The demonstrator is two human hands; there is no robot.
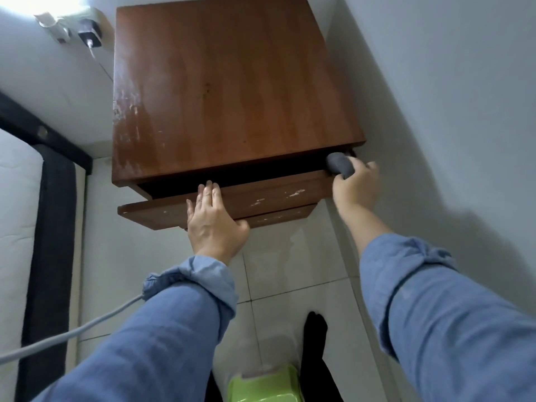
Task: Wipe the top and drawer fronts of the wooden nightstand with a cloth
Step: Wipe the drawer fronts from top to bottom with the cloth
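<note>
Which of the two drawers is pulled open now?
The upper drawer, directly under the nightstand top: a dark gap shows behind its front, where the left hand rests. The lower drawer sits further back, beneath it.

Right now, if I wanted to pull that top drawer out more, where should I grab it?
Probably the drawer front's upper edge, coming from above and in front. The drawer is already part open, so a dark gap shows behind that edge for fingers to hook into. No handle is visible. The left hand already rests there; the right hand holds the cloth at the corner.
</note>
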